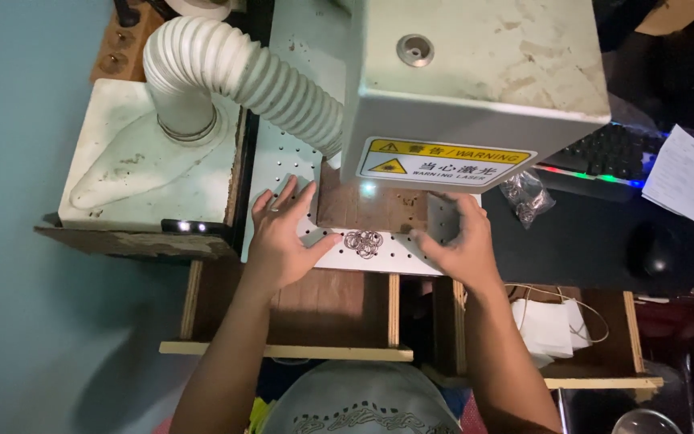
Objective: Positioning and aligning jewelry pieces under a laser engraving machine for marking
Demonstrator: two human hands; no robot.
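Rings (pixel 363 242), tiny and thin, sit in a heap on the white plate (pixel 379 259) under the machine (pixel 475 88). Likely light and slippery; pinch one at its rim. Left hand (pixel 281 237) and right hand (pixel 461 241) lie open beside them, holding nothing.

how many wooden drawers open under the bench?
2: the left drawer sits below the left hand; the right drawer, below the right hand, holds white packets. More may be hidden.

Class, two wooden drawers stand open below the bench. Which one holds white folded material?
The right drawer, under the right hand: white folded pieces lie inside it. The left drawer shows only bare wood.
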